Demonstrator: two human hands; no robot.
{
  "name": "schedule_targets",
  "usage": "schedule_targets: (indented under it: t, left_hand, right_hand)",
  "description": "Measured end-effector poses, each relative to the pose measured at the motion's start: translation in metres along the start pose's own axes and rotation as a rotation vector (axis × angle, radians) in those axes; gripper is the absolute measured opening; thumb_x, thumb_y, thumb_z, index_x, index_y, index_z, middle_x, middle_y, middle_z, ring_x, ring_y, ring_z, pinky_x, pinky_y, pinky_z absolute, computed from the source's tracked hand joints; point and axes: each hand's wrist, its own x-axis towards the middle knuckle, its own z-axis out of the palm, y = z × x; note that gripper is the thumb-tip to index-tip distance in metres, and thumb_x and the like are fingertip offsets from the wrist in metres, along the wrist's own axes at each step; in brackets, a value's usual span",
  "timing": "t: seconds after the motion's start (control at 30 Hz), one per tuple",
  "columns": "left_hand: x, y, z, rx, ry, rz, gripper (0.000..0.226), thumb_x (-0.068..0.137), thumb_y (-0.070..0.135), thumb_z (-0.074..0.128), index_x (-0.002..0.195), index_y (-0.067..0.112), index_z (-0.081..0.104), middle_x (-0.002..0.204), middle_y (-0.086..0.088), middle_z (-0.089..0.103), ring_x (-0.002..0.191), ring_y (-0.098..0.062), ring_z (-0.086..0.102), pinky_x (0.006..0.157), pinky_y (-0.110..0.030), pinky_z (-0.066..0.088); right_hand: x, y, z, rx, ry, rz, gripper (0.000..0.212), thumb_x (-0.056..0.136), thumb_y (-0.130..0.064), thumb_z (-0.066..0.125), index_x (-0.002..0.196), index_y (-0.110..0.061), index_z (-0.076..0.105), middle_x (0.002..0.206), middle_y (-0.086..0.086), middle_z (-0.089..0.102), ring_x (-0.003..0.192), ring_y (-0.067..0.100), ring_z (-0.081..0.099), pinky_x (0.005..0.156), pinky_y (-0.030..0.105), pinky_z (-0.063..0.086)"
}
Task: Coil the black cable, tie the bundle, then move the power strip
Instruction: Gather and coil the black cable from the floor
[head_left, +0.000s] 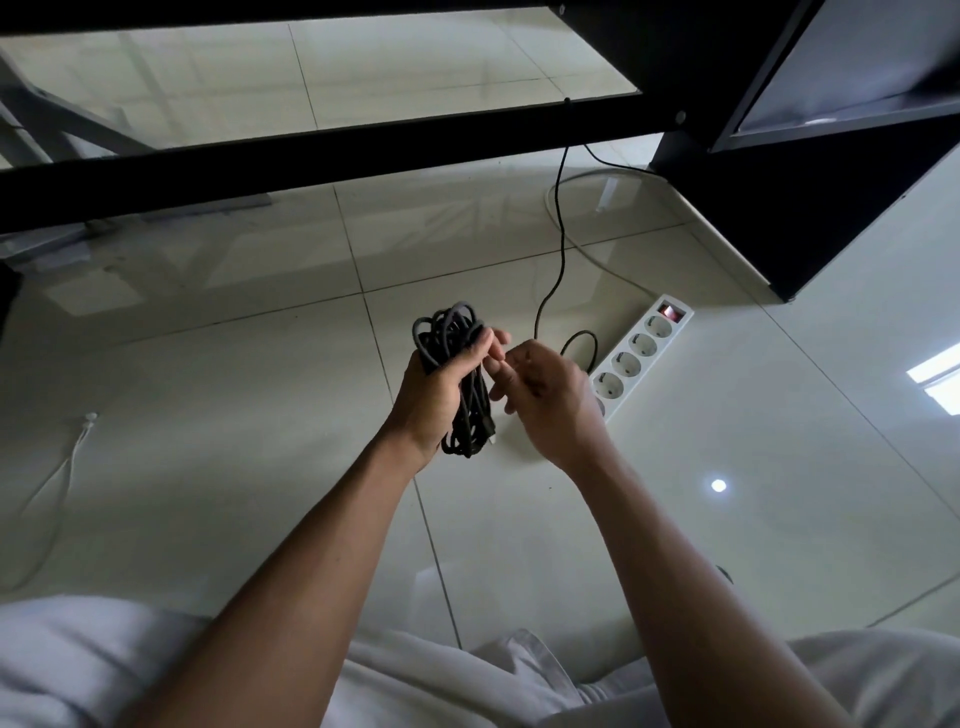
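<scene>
A black cable (457, 364), wound into a long bundle of loops, is being held up above the floor (260, 395), near the middle of the view. The left hand (434, 400) is wrapping its grip tightly around the middle of the bundle, thumb lying across the loops. The right hand (545, 402) is hovering just beside it with its fingers curled. A loose strand of the cable is passing behind this hand, and I cannot tell whether its grip is pinching the strand. The strand is looping on the floor and rising to the black frame of a glass tabletop (311, 150). A white power strip (641, 345) is lying diagonally on the floor just beyond the right hand, its red switch glowing at the far end. A black cabinet (779, 218) is standing at the far right.
</scene>
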Motion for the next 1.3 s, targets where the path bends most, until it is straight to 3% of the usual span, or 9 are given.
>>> schedule_targets:
  t: [0.1,0.2,0.33,0.5,0.7,0.8,1.0,1.17,1.3]
  left_hand:
    - [0.004,0.002,0.000,-0.269,-0.026,-0.043,0.031,0.104,0.028,0.050,0.077,0.013,0.050,0.121,-0.009,0.070,0.077,-0.019,0.064,0.070,-0.036,0.051]
    - [0.009,0.000,-0.002,-0.359,0.096,-0.038,0.034,0.106,0.027,0.046,0.074,0.016,0.043,0.099,-0.008,0.073,0.110,-0.019,0.069,0.086,-0.027,0.053]
    - [0.010,-0.001,-0.001,-0.422,0.228,-0.016,0.030,0.101,0.032,0.051,0.076,0.019,0.043,0.078,-0.002,0.064,0.117,-0.027,0.069,0.109,-0.044,0.041]
    - [0.019,0.009,-0.013,-0.484,0.760,-0.001,0.034,0.102,0.030,0.062,0.074,0.016,0.049,0.054,0.004,0.050,0.048,-0.017,0.064,0.053,-0.032,0.055]
    - [0.030,-0.011,-0.037,-0.190,1.002,-0.030,0.045,0.096,0.047,0.063,0.071,0.010,0.054,0.049,0.002,0.055,0.036,-0.018,0.051,0.044,-0.030,0.045]
    - [0.032,-0.022,-0.038,0.082,0.980,-0.032,0.057,0.084,0.065,0.060,0.081,0.008,0.062,0.072,-0.012,0.069,0.062,-0.032,0.069,0.060,-0.044,0.058]
    - [0.024,-0.020,-0.042,0.331,0.900,0.014,0.028,0.098,0.036,0.065,0.097,0.009,0.069,0.085,-0.003,0.067,0.085,-0.024,0.068,0.070,-0.023,0.042]
    - [0.013,-0.019,-0.029,0.517,0.538,-0.011,0.050,0.088,0.053,0.072,0.063,0.015,0.050,0.051,0.012,0.047,0.054,-0.013,0.050,0.055,-0.026,0.035]
    - [0.008,-0.012,-0.020,0.399,0.292,-0.198,0.076,0.079,0.079,0.064,0.066,0.006,0.043,0.054,-0.003,0.042,0.048,-0.020,0.043,0.057,-0.030,0.040]
  right_hand:
    - [-0.002,0.004,0.006,-0.055,-0.064,-0.080,0.034,0.103,-0.044,0.056,0.080,-0.019,0.063,0.064,-0.012,0.068,0.056,0.005,0.063,0.054,0.034,0.049]
    - [-0.007,0.010,0.011,-0.158,-0.148,-0.163,0.034,0.104,-0.016,0.052,0.070,-0.020,0.057,0.055,-0.021,0.054,0.050,0.001,0.051,0.052,0.017,0.032]
    - [-0.015,0.016,0.020,-0.234,-0.354,-0.053,0.029,0.096,-0.026,0.049,0.091,-0.021,0.076,0.076,-0.009,0.073,0.067,0.002,0.066,0.064,0.029,0.053]
    - [-0.017,-0.004,0.014,-0.253,-0.528,0.014,0.025,0.103,-0.040,0.055,0.100,-0.032,0.079,0.081,-0.020,0.076,0.074,-0.001,0.068,0.079,0.032,0.058]
    - [-0.010,-0.025,-0.014,-0.239,-0.419,-0.044,0.037,0.097,-0.046,0.061,0.071,-0.024,0.076,0.055,-0.007,0.066,0.048,0.006,0.058,0.054,0.024,0.046]
    - [-0.010,-0.033,-0.019,-0.362,-0.367,-0.139,0.040,0.095,-0.040,0.058,0.064,-0.018,0.070,0.047,-0.006,0.055,0.047,0.013,0.052,0.052,0.026,0.042]
    - [-0.003,-0.033,-0.036,-0.432,-0.118,-0.210,0.034,0.071,-0.040,0.050,0.059,-0.009,0.054,0.053,0.008,0.041,0.053,0.017,0.027,0.048,0.027,0.033]
    - [-0.003,-0.030,-0.030,-0.370,-0.086,-0.255,0.020,0.093,-0.034,0.065,0.076,-0.023,0.068,0.059,-0.013,0.051,0.069,0.014,0.052,0.058,0.008,0.031]
    - [0.004,-0.018,-0.031,-0.343,-0.048,-0.311,0.025,0.099,-0.043,0.062,0.082,-0.025,0.063,0.065,-0.016,0.047,0.069,0.011,0.052,0.072,0.026,0.036]
